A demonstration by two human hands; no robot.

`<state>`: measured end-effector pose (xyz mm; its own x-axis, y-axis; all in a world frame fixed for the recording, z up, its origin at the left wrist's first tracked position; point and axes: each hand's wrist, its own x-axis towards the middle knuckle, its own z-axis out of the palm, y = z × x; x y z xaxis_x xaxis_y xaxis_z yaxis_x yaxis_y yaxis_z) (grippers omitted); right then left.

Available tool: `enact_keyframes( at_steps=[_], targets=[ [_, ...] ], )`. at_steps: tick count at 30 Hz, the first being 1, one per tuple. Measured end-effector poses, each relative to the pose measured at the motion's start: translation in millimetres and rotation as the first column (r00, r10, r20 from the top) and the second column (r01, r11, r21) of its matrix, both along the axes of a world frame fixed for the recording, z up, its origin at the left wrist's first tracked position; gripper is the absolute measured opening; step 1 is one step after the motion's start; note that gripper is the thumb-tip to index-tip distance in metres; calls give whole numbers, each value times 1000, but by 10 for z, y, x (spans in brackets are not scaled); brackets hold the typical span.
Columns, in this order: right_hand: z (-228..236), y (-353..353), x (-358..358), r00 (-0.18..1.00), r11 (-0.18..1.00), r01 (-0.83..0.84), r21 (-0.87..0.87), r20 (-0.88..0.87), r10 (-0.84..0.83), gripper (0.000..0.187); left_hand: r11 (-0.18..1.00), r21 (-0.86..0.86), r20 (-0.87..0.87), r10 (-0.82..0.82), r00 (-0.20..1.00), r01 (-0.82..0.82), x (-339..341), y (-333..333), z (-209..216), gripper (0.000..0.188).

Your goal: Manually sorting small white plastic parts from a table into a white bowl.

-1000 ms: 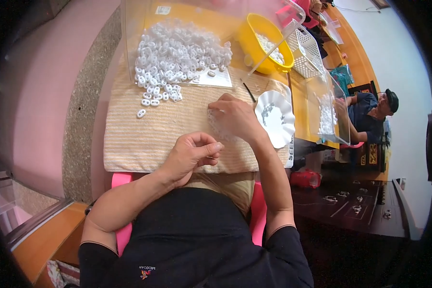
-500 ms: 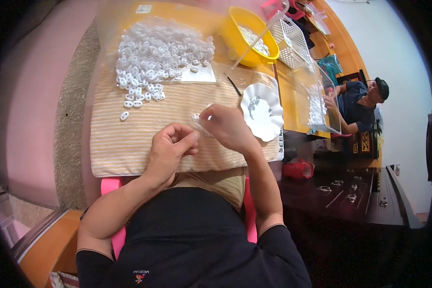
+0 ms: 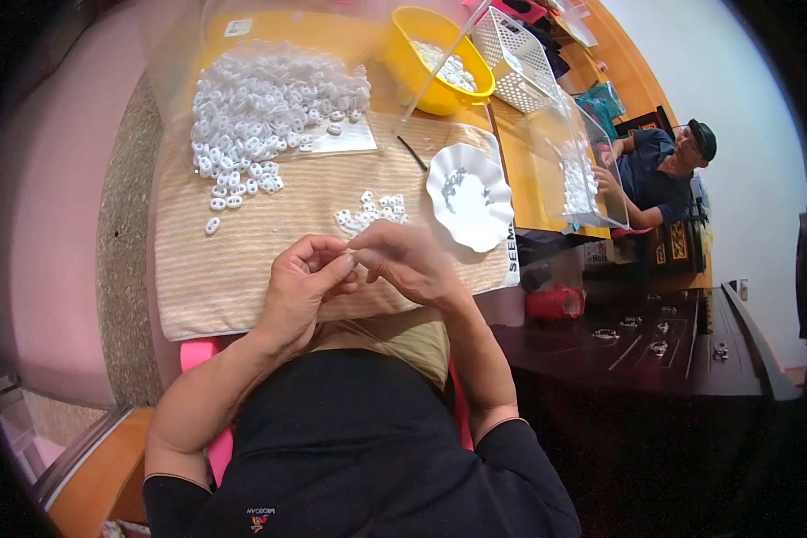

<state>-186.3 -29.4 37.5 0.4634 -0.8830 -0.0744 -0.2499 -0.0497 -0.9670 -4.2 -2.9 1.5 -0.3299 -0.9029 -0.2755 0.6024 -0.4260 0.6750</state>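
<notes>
My left hand [image 3: 303,280] is closed in a pinch above the striped towel [image 3: 215,287], thumb against the curled fingers. Its fingertips meet those of my right hand [image 3: 411,262], which is also pinched and slightly smeared by motion. Whatever sits between them is too small to make out. Just beyond my right hand lies a small cluster of white two-holed pieces [image 3: 368,215]. To its right stands a white scalloped dish [image 3: 484,224] with small greyish bits inside. A large heap of white oval two-holed pieces [image 3: 260,103] spreads at the far left, partly on clear plastic.
A thin black stick [image 3: 412,153] lies beside the dish. Beyond are a yellow basin [image 3: 411,67] of white pieces and a white perforated basket [image 3: 509,63]. At right, a person [image 3: 650,170] reaches into a clear bin [image 3: 614,199] of white pieces.
My right hand has come back from the small white cluster to my left fingertips, uncovering the cluster. The whole view has shifted slightly.
</notes>
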Motion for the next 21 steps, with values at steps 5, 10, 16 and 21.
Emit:
enact_keyframes(
  at_steps=[5, 10, 16, 21],
  targets=[
    [-82, 67, -4, 991, 993, 96, 64, 88, -102, 16, 995, 40, -56, -89, 994, 91, -2, 0, 61, 14],
    [16, 145, -99, 985, 985, 164, -56, -50, -167, 17, 981, 57, -21, -184, 983, 185, 28, -4, 35, 13],
    [10, -28, -756, 863, 872, 354, -338, -242, -444, 24, 981, 34, -10, -193, 981, 193, 38, -14, 69, 13],
    [-42, -265, -1231, 641, 820, 206, -535, -559, -526, 23, 977, 9, -14, -212, 977, 212, 24, -7, 36, 16]
  ],
)
